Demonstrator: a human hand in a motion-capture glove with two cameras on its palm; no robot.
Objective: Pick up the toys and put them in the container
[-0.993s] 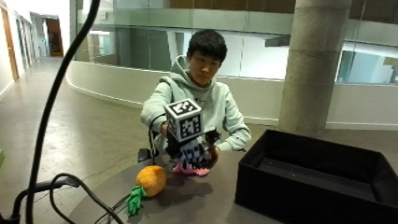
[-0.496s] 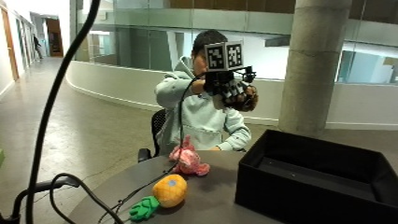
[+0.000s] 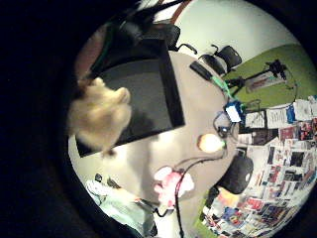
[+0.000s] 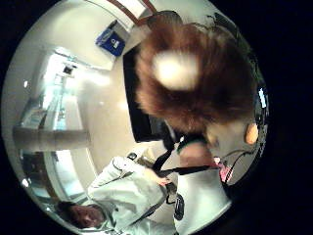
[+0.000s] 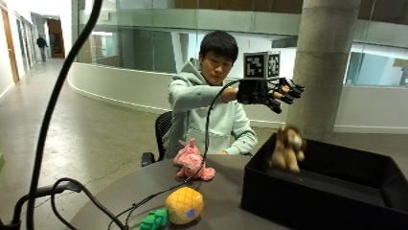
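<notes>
In the outside view my gloved right hand (image 5: 271,93) is raised above the near end of the black container (image 5: 287,203), fingers spread and holding nothing. A brown plush animal (image 5: 287,148) is in mid-air below it, just over the container's rim. The same plush (image 3: 99,116) shows over the container (image 3: 148,84) in the little finger side palm view, and its brown fur (image 4: 195,83) fills much of the thumb side palm view. A pink plush (image 5: 190,160) and a yellow pineapple toy (image 5: 185,206) with green leaves lie on the round table (image 5: 223,184).
A black cable (image 5: 204,143) hangs from the hand down across the table past the pink plush (image 3: 171,183) and the pineapple toy (image 3: 210,143). The person sits behind the table on a black chair (image 5: 163,132). A thick concrete column (image 5: 325,62) stands behind the container.
The hand lifted the brown plush from the table beside the pink plush, carried it right over the container and let go. The plush is now dropping below the hand.
</notes>
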